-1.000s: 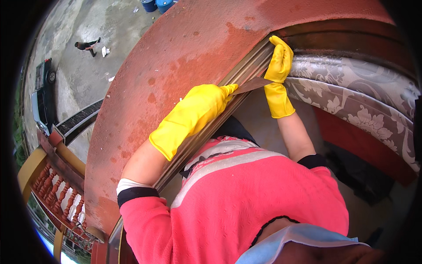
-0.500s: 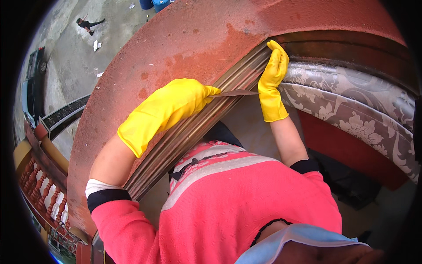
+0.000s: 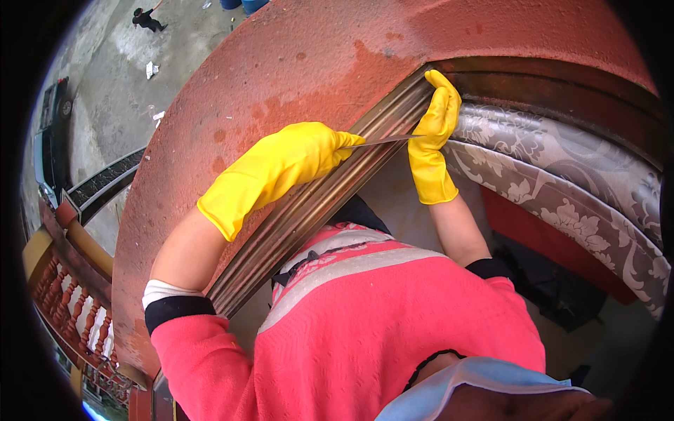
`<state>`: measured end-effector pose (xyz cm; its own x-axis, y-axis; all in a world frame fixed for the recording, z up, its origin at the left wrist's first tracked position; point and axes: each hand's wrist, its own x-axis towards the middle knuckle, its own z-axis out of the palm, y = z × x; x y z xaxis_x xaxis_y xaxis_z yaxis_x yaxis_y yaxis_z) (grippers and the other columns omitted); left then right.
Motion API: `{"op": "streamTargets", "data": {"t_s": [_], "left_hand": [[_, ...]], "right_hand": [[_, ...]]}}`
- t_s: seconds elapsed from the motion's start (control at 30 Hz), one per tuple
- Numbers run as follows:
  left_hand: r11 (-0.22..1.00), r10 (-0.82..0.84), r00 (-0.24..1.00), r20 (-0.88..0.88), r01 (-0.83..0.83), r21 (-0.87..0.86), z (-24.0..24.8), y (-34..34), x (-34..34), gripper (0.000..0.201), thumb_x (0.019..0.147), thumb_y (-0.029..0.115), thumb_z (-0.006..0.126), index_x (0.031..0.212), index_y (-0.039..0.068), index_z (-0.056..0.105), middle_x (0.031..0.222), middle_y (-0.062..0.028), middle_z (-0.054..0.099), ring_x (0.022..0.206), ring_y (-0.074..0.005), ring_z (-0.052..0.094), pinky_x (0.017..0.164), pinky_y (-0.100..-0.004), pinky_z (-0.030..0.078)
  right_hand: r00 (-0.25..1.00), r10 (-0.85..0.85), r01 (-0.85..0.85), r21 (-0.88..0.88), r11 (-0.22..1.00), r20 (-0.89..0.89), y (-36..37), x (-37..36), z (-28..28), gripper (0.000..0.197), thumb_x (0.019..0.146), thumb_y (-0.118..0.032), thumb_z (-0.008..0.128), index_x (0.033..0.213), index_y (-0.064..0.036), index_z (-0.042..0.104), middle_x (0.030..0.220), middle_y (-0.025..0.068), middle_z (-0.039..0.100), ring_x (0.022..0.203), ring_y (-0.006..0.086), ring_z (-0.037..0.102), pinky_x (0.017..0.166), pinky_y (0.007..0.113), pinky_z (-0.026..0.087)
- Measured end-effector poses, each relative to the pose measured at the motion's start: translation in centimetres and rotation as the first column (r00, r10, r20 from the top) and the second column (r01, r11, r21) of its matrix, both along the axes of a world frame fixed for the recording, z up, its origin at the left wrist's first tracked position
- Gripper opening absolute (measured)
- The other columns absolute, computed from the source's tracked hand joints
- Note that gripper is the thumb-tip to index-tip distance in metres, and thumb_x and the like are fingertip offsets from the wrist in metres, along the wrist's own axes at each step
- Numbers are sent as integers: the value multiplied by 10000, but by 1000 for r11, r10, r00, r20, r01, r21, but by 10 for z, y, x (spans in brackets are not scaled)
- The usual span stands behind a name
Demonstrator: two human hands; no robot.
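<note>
Both my hands wear yellow rubber gloves. My left hand (image 3: 298,158) is closed in a pinch on one end of a thin, flat, blade-like strip (image 3: 382,142), held above a grooved metal window frame (image 3: 302,203). The strip's thin far end reaches the glove of my right hand (image 3: 437,119) and overlaps its edge. My right hand is at the frame's upper corner with its fingers stretched upward and slightly curved. Whether it touches the strip I cannot tell.
A reddish, stained ledge (image 3: 267,112) curves beyond the frame. Patterned grey curtain fabric (image 3: 562,175) hangs at the right beside dark frame wood. Far below on the left are a person (image 3: 149,19), a dark vehicle (image 3: 50,140) and a baluster railing (image 3: 77,316).
My left hand has moved slightly up and right with the strip, which now appears thinner and more tilted. My right hand has shifted slightly down. The distant person has moved.
</note>
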<state>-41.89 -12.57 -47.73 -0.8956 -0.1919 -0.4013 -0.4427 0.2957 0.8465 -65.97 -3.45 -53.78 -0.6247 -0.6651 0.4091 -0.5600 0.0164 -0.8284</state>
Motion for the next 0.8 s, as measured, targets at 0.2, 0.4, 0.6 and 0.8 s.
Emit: {"op": "streamTargets", "data": {"t_s": [0.2,0.4,0.6,0.8], "left_hand": [[995,-77,995,69,72,70,4,-9,13,394,972,229,555,1360,175,593,1084,-203,677,938,-398,664,817,-436,523],[999,30,999,23,-29,-29,2,1,-16,440,937,187,584,1376,185,578,1050,-218,669,904,-412,661,788,-444,527],[1000,-9,997,80,10,-21,18,12,34,498,898,158,587,1395,171,560,1082,-221,661,937,-414,655,807,-436,521],[994,34,969,245,-57,89,50,42,118,469,919,188,572,1387,174,571,1106,-229,655,978,-418,646,837,-439,516]], "right_hand": [[999,4,-4,18,1000,-43,2,-1,1,278,1028,-181,467,1120,-29,682,1141,102,659,1094,248,558,994,365,419],[990,23,-21,22,1000,-139,1,-1,3,276,1028,-158,455,1117,-27,681,1136,105,667,1081,261,572,986,369,426],[989,23,-17,40,999,-147,0,-4,1,275,1022,-170,469,1115,-24,683,1132,100,670,1080,254,569,986,373,420],[988,11,-5,42,999,-155,1,-6,-2,277,1018,-195,488,1112,-31,690,1118,92,677,1077,247,570,984,374,418]]}}
